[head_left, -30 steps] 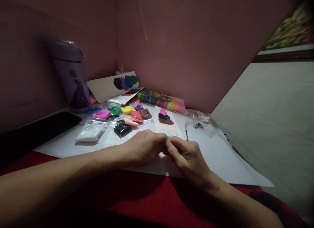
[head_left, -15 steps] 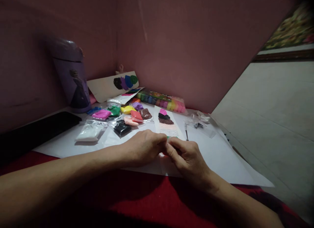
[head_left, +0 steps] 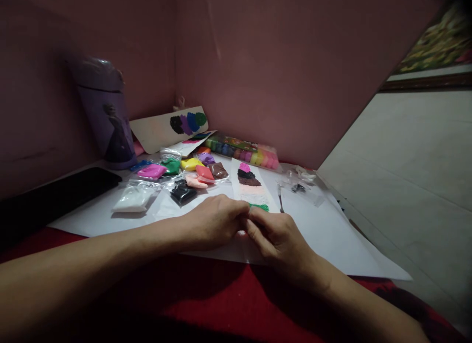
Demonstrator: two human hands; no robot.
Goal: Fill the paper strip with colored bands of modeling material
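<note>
My left hand (head_left: 219, 220) and my right hand (head_left: 276, 232) meet at the fingertips, low over the near end of a white card (head_left: 270, 195). Both are closed in a pinch; whatever lies between the fingers is hidden. Patches of pink, black, brown, pale peach, white and green clay run down the card, the green clay (head_left: 260, 207) just beyond my right fingers. To the right of the card lies a thin metal-ended tool (head_left: 280, 198). Left of it are small bags of coloured clay, among them a black one (head_left: 183, 192) and a white one (head_left: 132, 198).
A purple tumbler (head_left: 105, 117) stands at the back left, near a dark flat object (head_left: 62, 195). Behind are another painted card (head_left: 169, 129) and a pack of coloured clay (head_left: 243, 151). Clear plastic wrapping (head_left: 302, 188) lies right. White paper (head_left: 332, 240) covers the red cloth (head_left: 206, 303).
My right hand has shifted slightly left and down, so more of the green clay on the card shows. My left hand has hardly moved.
</note>
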